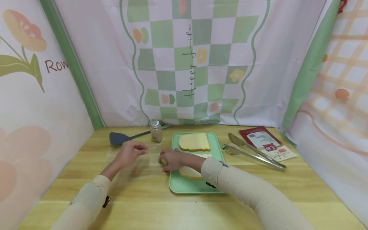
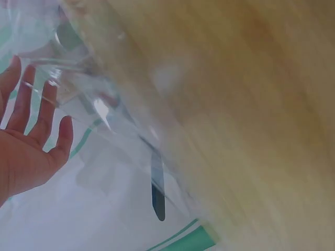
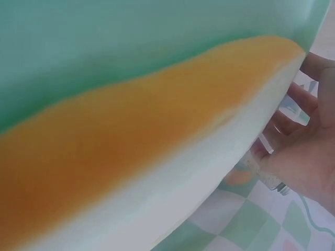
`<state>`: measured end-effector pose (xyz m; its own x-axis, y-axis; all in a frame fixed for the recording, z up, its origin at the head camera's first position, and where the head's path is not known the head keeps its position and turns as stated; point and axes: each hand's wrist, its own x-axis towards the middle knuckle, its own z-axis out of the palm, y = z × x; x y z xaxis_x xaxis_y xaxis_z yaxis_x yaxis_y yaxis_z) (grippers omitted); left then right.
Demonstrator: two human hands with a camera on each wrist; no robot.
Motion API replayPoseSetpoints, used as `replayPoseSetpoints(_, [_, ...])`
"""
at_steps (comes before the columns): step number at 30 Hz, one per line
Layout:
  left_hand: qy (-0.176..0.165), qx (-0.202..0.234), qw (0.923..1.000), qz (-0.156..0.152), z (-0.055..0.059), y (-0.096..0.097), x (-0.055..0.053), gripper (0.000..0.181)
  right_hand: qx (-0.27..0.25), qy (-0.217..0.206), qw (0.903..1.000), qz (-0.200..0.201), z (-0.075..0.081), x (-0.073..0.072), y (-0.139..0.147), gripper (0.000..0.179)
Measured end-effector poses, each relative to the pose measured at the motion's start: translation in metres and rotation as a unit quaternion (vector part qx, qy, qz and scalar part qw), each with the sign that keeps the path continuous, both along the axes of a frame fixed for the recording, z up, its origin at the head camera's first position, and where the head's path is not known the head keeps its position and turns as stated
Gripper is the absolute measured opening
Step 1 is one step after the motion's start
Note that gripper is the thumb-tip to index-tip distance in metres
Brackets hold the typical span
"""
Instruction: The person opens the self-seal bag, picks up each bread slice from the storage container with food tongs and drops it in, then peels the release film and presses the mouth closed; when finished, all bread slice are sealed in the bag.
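Observation:
A clear, thin plastic bag spans the space between the two hands, left of the tray. My left hand pinches its edge between thumb and forefinger, and the other fingers stand apart beside the film. My right hand has its fingers curled at the bag's right edge, by the tray's left rim. On the green tray lie two slices of bread, the far slice in full view. The right forearm partly covers the near slice; its brown crust fills much of the right wrist view.
Behind the hands stand a glass shaker jar with a metal lid and a dark spatula. Right of the tray lie metal tongs and a red and white food packet. A printed curtain closes off the table's back.

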<state>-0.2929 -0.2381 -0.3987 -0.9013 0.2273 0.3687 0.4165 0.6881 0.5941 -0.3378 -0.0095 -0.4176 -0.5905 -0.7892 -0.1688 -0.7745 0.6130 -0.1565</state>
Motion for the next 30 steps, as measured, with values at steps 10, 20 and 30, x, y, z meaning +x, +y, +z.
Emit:
replayPoseSetpoints(10, [-0.036,-0.008,0.9989,-0.029,-0.002,-0.002,-0.002,0.009,-0.001,0.017,0.9996,-0.024,0.005,0.006,-0.011,0.039])
replayPoseSetpoints(20, [-0.042,-0.028,0.9965,-0.066,-0.005,-0.015,-0.001,0.022,0.013,0.032,0.9987,-0.039,0.002,0.007,-0.017,0.042])
replayPoseSetpoints(30, [-0.073,-0.129,0.9889,-0.014,-0.017,-0.072,0.014,0.039,0.01,0.023,0.9987,-0.045,0.004,0.009,-0.017,0.037])
